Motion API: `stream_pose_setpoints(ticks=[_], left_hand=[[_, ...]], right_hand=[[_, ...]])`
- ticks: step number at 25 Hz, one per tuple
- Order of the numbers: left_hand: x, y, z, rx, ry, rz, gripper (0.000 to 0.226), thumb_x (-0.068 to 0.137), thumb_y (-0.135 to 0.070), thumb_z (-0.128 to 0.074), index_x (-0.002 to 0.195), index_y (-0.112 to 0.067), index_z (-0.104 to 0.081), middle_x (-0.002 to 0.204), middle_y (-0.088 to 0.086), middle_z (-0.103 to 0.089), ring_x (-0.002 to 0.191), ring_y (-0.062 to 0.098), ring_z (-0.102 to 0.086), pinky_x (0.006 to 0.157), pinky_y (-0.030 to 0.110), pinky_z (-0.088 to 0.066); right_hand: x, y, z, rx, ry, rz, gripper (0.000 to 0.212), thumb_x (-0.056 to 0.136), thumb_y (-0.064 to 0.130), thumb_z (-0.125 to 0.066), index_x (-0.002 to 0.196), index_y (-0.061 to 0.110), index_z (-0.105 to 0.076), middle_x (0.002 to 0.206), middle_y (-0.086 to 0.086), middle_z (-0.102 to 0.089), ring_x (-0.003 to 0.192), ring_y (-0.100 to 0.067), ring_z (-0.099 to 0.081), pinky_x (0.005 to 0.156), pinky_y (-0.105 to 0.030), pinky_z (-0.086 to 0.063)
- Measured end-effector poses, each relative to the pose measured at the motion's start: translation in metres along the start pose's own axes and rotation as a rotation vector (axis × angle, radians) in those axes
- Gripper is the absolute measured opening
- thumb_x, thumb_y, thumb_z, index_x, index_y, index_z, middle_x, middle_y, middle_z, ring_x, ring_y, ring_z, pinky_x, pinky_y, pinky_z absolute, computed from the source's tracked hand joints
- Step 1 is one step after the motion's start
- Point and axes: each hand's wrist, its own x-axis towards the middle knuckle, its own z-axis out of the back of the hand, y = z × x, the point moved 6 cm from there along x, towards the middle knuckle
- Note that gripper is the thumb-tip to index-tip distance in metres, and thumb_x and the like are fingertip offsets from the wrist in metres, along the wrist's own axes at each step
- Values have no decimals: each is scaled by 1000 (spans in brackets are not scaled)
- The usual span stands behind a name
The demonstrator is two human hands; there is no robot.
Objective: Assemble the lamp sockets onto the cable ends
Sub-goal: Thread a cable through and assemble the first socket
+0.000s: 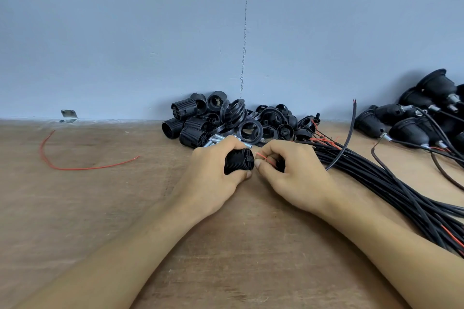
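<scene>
The left hand (213, 168) grips the socket (238, 163), its axis running 9 to 3, terminal end facing 3; the right hand (288, 170) pinches the red wire (262, 157) just beside it at 3 o'clock.

A heap of parts (226, 118) lies on the table (100, 208) against the wall (125, 32) — before it the left hand (213, 175) holds a socket (237, 162), the right hand (293, 173) a cable end (263, 157). Cables (389, 183) lie right, wired sockets (411, 118) behind them; left, a wire (75, 168), a bracket (68, 116) behind it.
</scene>
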Motion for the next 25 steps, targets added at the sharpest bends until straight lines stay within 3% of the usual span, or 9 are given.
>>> stream_pose_setpoints(ticks=[6, 9, 20, 25], left_hand=[[0, -2, 1, 36, 0, -48, 32, 77, -21, -86, 98, -37, -67, 79, -19, -68, 81, 2, -64, 69, 17, -49], [0, 0, 2, 31, -8, -42, 32, 77, -21, -86, 97, -38, -66, 80, -20, -68, 82, 1, -64, 70, 15, -49], [0, 6, 0, -33, -24, 13, 33, 76, -29, -85, 98, -41, -63, 84, -20, -71, 83, 2, -69, 74, 36, -59], [2, 14, -1, -147, 19, 75, 37, 73, -26, -82, 99, -37, -59, 94, -15, -74, 95, 9, -71, 88, 46, -58]], right_hand=[[0, -1, 0, 43, -2, -36, 21, 88, 19, -70, 74, 33, -63, 66, 9, -63, 68, -5, -57, 63, -10, -41], [0, -2, 1, 53, 6, -47, 15, 89, 19, -70, 78, 29, -67, 67, 12, -64, 68, -2, -57, 64, -10, -40], [-2, 8, 2, 6, -10, 18, 10, 89, 17, -68, 80, 21, -67, 69, 7, -61, 71, -9, -55, 63, -13, -39], [-2, 4, 6, 112, -51, -56, 10, 87, 15, -69, 80, 23, -69, 68, 4, -61, 67, -10, -55, 63, -14, -40]])
